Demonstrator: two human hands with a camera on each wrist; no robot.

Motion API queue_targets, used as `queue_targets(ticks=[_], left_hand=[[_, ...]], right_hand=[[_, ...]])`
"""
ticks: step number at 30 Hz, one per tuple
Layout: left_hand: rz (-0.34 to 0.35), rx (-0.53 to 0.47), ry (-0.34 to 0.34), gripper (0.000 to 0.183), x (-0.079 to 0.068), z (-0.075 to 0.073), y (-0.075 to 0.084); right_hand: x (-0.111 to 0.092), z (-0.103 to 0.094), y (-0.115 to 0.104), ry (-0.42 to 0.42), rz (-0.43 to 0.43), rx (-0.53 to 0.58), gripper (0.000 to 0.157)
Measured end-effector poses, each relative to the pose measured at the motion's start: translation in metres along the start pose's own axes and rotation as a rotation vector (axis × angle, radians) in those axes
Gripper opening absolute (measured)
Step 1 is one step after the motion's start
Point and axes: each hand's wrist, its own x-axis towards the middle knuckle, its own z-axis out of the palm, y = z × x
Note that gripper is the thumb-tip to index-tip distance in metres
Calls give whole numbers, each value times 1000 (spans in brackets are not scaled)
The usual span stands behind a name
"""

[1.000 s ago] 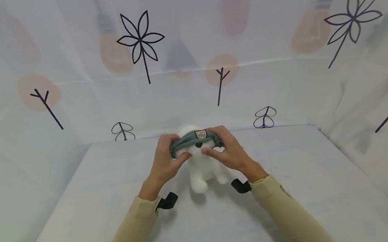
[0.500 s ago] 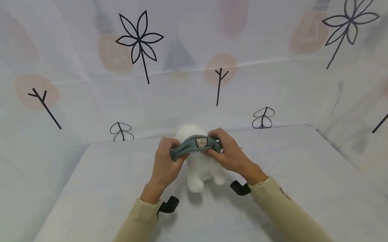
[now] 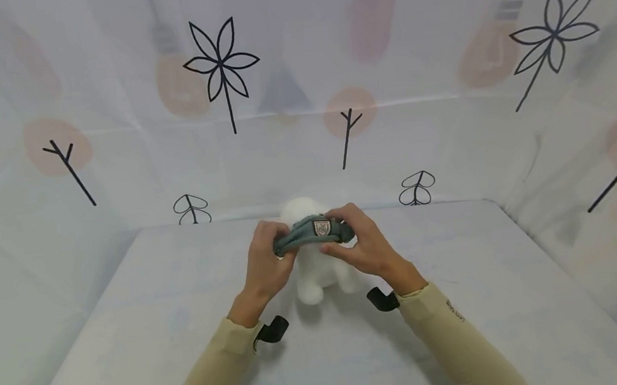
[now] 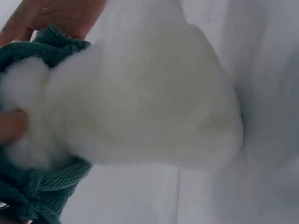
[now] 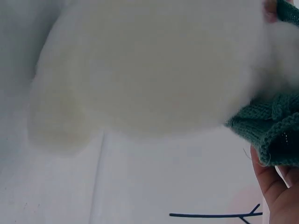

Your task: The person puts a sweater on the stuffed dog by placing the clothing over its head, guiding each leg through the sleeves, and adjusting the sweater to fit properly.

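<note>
A white plush toy stands on the tabletop, its round head rising behind a teal knitted garment with a shield badge. The garment is bunched across the toy's face, hiding it. My left hand grips its left end, fingers behind the knit and thumb below. At the opposite end my right hand pinches the knit between fingers and thumb. In the left wrist view, teal knit lies on both sides of the white fur. An open cuff-like end shows in the right wrist view.
The pale tabletop is covered in light cloth. Behind it rises a white fabric backdrop printed with leaves and twigs, continuing along both sides. A black wrist mount sits at the left cuff and another black mount at the right.
The garment has come down over the toy's face, covering the nose that showed earlier. More of the head's top shows behind it. Both hands have kept hold of the garment.
</note>
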Motion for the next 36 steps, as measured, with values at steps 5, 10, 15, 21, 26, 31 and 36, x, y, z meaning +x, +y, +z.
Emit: queue_targets(ticks=[5,10,15,21,26,31,36], left_hand=[[-71,-87,-84,32,1,-3,7],[-97,-89,-66,25,4,-5,11],[-100,-83,-55,20,5,-5,12],[-107,-80,-68,14,3,-4,13],[-92,-83,-49,13,3,-4,14],[-112,-82,-62,11,2,-5,15],[-130,-77,-92,13,3,-6,17]], right_hand=[[0,0,2,57,3,-8,44],[3,1,-3,96,3,0,38],[5,0,-8,94,14,-1,32],[4,0,-10,78,73,-8,24],[3,0,-9,66,81,-15,19],[2,0,-8,57,85,-6,17],[1,0,-7,50,89,0,13]])
